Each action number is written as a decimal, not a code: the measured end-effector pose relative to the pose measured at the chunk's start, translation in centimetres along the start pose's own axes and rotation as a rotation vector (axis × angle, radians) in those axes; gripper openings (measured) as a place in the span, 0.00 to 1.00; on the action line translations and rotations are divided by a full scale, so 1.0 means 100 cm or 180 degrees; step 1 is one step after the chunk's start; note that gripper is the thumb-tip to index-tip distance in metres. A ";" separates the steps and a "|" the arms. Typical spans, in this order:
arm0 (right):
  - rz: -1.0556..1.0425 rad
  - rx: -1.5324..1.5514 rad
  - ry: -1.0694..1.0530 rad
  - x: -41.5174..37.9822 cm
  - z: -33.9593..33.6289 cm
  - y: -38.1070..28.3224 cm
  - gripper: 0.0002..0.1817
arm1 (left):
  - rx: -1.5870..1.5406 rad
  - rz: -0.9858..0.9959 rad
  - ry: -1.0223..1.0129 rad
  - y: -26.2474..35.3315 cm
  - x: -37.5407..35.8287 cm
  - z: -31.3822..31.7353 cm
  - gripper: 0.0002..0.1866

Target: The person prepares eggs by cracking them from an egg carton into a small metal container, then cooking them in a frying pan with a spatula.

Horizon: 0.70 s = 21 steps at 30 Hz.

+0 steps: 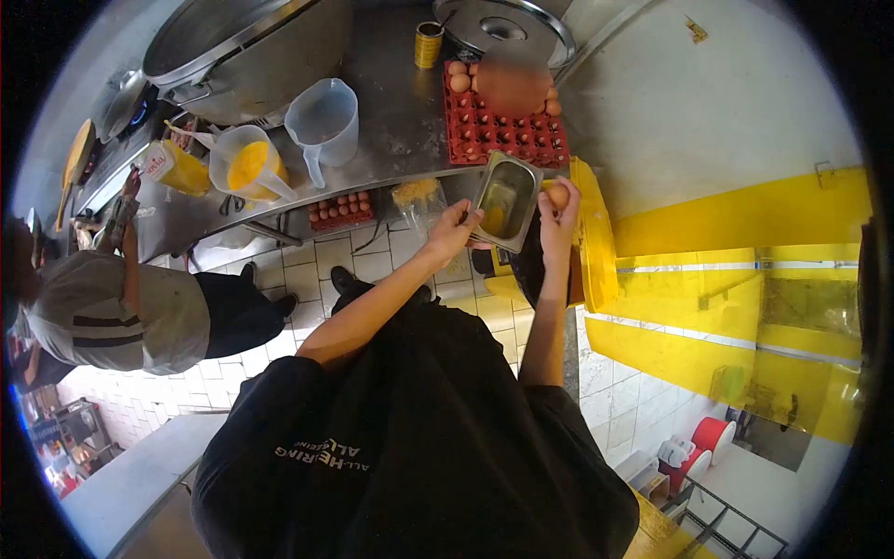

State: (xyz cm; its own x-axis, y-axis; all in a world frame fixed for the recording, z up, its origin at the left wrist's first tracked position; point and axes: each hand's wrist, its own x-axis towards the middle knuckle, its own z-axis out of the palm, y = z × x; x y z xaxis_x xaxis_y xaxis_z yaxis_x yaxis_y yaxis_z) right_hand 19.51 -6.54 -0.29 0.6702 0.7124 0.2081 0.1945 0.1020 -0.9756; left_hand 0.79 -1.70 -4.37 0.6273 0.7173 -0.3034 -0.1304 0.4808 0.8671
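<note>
A small rectangular metal container (508,200) is tilted in my left hand (451,233), whose fingers grip its left side. Clear liquid and a yellow yolk (494,220) lie inside it. My right hand (558,220) holds a brown egg (558,196) just right of the container's rim. Beyond both hands, a red egg tray (475,140) rests on the metal counter, with brown eggs (460,82) along its far rows and many bare hollows nearer me. A blurred patch covers part of the tray.
On the counter stand an empty clear jug (324,121), a jug of yellow liquid (251,168), a yellow bottle (182,171), a can (428,45) and a large pot (251,65). More eggs (341,211) sit below. A co-worker (130,307) stands left; yellow panels (689,279) are right.
</note>
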 end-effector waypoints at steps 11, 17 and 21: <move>-0.1521 -0.3049 -0.2525 0.035 0.011 0.002 0.23 | -0.0051 -0.0086 -0.0191 0.000 -0.003 0.019 0.10; -0.1013 -0.3237 -0.2655 0.040 0.019 -0.011 0.21 | 0.0072 0.0037 -0.0145 0.002 -0.003 0.013 0.10; -0.0915 -0.3626 -0.2471 0.036 0.036 -0.059 0.20 | -0.0119 -0.0049 -0.0006 -0.001 -0.003 0.009 0.11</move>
State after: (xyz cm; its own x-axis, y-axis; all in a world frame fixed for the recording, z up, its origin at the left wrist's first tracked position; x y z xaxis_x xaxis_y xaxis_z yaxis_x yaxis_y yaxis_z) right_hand 18.19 -2.03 5.93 0.0208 0.9975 -0.0681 0.9707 -0.0364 -0.2374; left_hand 1.36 -2.42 -4.03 0.6308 0.7087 -0.3160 -0.1492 0.5104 0.8469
